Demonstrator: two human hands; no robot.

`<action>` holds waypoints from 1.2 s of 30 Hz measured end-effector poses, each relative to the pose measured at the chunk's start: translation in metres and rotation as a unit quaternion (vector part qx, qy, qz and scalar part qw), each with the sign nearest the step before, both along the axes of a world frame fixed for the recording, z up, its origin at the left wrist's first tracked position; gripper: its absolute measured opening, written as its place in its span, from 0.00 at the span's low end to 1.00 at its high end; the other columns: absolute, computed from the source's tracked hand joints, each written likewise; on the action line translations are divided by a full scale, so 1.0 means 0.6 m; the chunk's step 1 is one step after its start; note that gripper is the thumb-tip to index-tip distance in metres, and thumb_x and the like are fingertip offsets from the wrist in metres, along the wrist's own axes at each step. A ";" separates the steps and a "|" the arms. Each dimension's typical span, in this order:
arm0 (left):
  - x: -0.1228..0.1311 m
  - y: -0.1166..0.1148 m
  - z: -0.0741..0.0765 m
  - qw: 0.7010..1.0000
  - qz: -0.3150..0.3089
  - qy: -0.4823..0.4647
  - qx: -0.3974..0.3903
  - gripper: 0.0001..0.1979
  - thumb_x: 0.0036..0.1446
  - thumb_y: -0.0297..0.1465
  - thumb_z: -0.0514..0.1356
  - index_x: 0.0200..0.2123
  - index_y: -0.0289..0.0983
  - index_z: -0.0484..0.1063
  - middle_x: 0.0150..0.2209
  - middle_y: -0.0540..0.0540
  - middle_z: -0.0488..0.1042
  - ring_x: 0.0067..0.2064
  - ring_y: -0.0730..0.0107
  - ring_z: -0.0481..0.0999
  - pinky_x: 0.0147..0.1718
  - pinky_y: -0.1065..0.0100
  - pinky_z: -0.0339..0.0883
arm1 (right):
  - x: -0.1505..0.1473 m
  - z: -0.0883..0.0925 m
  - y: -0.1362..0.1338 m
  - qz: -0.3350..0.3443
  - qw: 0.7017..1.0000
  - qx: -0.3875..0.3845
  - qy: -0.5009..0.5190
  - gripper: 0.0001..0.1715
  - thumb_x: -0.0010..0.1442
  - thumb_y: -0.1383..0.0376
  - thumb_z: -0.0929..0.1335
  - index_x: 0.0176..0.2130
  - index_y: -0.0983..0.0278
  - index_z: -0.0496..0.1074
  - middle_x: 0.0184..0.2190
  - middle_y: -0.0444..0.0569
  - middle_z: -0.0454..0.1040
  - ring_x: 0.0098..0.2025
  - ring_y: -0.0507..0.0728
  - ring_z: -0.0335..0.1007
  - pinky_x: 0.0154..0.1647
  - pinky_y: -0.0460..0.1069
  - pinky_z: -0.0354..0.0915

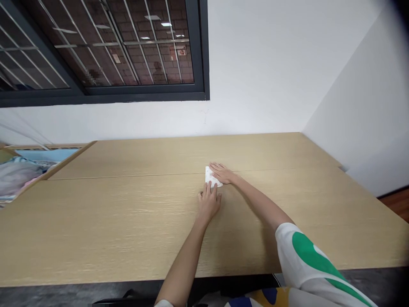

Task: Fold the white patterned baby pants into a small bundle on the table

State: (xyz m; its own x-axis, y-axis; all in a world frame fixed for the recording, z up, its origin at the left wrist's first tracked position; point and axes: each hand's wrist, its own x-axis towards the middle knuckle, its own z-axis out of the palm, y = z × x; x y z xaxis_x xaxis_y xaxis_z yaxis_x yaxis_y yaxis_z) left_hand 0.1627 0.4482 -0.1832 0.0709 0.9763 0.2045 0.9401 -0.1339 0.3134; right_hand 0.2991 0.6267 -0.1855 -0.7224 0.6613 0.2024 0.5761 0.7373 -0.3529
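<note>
A small white folded piece, a napkin or cloth with faint marks (208, 175), lies flat on the wooden tabletop (128, 213), across from my body. My right hand (223, 174) lies flat over its right side, fingers stretched toward the upper left. On its lower edge rest the fingertips of my left hand (209, 204); the fingers are apart and slightly bent. Neither hand grips anything. Part of the white piece is hidden under my right hand, so I cannot tell its full shape or its exact material.
A seam runs across the tabletop. Behind it stands a white wall (255, 76) with a dark-framed, barred window (204, 51) at upper left. Beyond the table's left edge lies bedding (22, 172). The near table edge borders my body.
</note>
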 end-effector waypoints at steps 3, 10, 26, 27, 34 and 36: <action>0.000 0.000 0.001 1.000 -0.003 -0.010 -0.002 0.27 0.70 0.38 0.52 0.69 0.42 0.62 0.74 0.34 0.55 0.74 0.44 0.52 0.65 0.36 0.56 | 0.004 -0.007 0.013 -0.028 1.000 -0.002 0.004 0.37 0.75 0.50 0.53 0.74 0.63 0.55 0.76 0.54 0.50 0.78 0.61 0.40 0.77 0.63 0.40; -0.001 0.003 0.001 0.997 0.058 -0.044 0.027 0.28 0.68 0.39 0.55 0.68 0.38 0.64 0.72 0.26 0.55 0.71 0.36 0.56 0.61 0.33 0.57 | 0.016 -0.009 0.018 -0.176 0.979 0.012 0.105 0.38 0.74 0.50 0.53 0.72 0.67 0.55 0.73 0.62 0.55 0.76 0.66 0.45 0.74 0.66 0.45; 0.010 0.015 0.008 0.973 0.024 -0.228 0.016 0.29 0.66 0.37 0.56 0.68 0.34 0.61 0.68 0.30 0.61 0.70 0.46 0.61 0.66 0.42 0.57 | 0.011 0.017 -0.053 -0.227 0.969 -0.005 0.101 0.16 0.65 0.62 0.66 0.50 0.64 0.70 0.51 0.59 0.73 0.58 0.66 0.66 0.60 0.62 0.60; 0.012 0.017 0.006 0.966 0.009 -0.257 0.026 0.28 0.66 0.36 0.56 0.67 0.35 0.62 0.67 0.31 0.63 0.69 0.49 0.62 0.66 0.45 0.58 | 0.018 0.021 -0.059 -0.234 0.967 -0.008 0.100 0.14 0.64 0.62 0.66 0.49 0.63 0.70 0.51 0.58 0.73 0.57 0.66 0.67 0.59 0.62 0.60; 0.030 0.005 0.006 0.904 -0.160 -0.390 0.073 0.22 0.68 0.41 0.58 0.60 0.36 0.69 0.63 0.35 0.68 0.66 0.51 0.67 0.66 0.49 0.62 | 0.144 0.059 -0.163 -0.274 0.944 -0.046 0.178 0.10 0.66 0.57 0.62 0.42 0.60 0.65 0.39 0.52 0.77 0.43 0.63 0.73 0.47 0.57 0.67; 0.043 -0.014 0.017 0.892 -0.202 -0.401 0.056 0.23 0.67 0.42 0.60 0.59 0.37 0.70 0.63 0.36 0.69 0.66 0.52 0.68 0.66 0.49 0.62 | 0.196 0.074 -0.219 -0.286 0.926 -0.076 0.233 0.14 0.67 0.52 0.61 0.42 0.60 0.63 0.35 0.49 0.76 0.36 0.60 0.72 0.39 0.54 0.68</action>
State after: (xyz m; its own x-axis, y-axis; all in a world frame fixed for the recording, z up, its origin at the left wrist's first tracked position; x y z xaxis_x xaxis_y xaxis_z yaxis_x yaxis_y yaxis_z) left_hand 0.1886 0.4401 -0.1730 0.1997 0.8739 0.4432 0.2877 -0.4846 0.8260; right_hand 0.4169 0.4955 -0.1413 -0.1015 0.9555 0.2769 0.6160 0.2789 -0.7367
